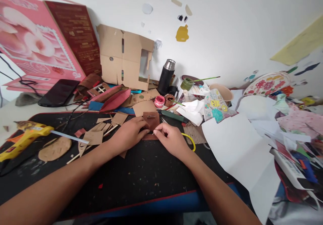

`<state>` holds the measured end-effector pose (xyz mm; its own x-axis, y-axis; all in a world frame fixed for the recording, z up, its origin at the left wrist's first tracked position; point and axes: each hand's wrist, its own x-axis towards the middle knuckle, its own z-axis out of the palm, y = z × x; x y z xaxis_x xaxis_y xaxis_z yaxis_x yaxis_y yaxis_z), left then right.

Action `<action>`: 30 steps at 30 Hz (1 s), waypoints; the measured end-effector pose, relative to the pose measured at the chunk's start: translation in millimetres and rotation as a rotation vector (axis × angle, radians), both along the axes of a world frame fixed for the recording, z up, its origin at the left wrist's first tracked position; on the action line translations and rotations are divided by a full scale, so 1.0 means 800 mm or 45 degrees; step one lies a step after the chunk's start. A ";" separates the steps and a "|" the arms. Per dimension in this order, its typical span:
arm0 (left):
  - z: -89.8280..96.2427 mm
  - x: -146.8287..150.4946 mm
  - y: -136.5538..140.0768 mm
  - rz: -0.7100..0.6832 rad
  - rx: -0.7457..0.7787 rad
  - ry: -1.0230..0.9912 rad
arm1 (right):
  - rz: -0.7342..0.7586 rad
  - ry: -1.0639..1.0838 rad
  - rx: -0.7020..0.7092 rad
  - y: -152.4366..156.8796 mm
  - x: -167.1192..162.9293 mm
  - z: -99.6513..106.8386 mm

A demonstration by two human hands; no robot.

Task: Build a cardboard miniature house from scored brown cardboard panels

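Note:
A small brown-painted cardboard piece (pixel 152 120) stands on the black mat, with a narrow slot and a pale sliver across its upper part. Against its left and lower edge my left hand (pixel 132 133) is closed, its fingertips holding the piece. My right hand (pixel 173 140) pinches a tiny thin pale stick between thumb and forefinger, close to the lower right corner of the piece. The fingers partly cover the brown strip along its bottom. Scissors with a yellow handle (pixel 192 142) lie partly under or behind my right hand.
At left lie a yellow glue gun (pixel 30 137) with a glue stick and several cardboard scraps (pixel 94 137). Behind my hands are a green utility knife (pixel 174 115), paint pots (pixel 159 101) and a black flask (pixel 166 77). White paper (pixel 242 151) covers the right side.

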<state>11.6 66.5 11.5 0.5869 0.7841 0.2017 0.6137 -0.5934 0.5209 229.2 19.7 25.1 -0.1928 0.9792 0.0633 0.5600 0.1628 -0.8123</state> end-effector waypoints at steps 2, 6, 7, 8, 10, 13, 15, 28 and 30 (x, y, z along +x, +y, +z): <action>-0.001 0.001 0.000 0.012 -0.002 -0.002 | 0.008 -0.068 -0.005 -0.001 -0.002 -0.001; -0.001 0.002 0.000 0.023 -0.014 0.004 | 0.019 -0.185 0.005 0.002 -0.009 -0.002; -0.001 0.002 0.000 0.025 -0.019 0.010 | 0.026 -0.214 0.012 0.003 -0.010 -0.002; -0.001 0.002 0.000 0.027 -0.023 0.012 | 0.029 -0.241 0.021 0.003 -0.012 -0.003; 0.000 0.002 0.000 0.034 -0.032 0.006 | 0.028 -0.295 0.037 0.005 -0.014 -0.004; 0.000 0.002 0.000 0.037 -0.053 -0.004 | 0.021 -0.363 0.053 0.007 -0.016 -0.005; 0.000 0.002 0.000 0.041 -0.061 -0.013 | 0.020 -0.382 0.054 0.007 -0.016 -0.004; -0.007 0.003 0.001 0.067 -0.054 -0.049 | 0.041 -0.518 0.058 0.010 -0.016 0.001; -0.008 0.003 0.001 0.071 -0.046 -0.057 | 0.044 -0.546 0.062 0.010 -0.016 0.001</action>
<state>13.8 67.4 5.3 0.5329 0.8227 0.1977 0.6210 -0.5390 0.5691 216.3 27.9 25.9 -0.2441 0.9696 0.0161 0.8390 0.2194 -0.4980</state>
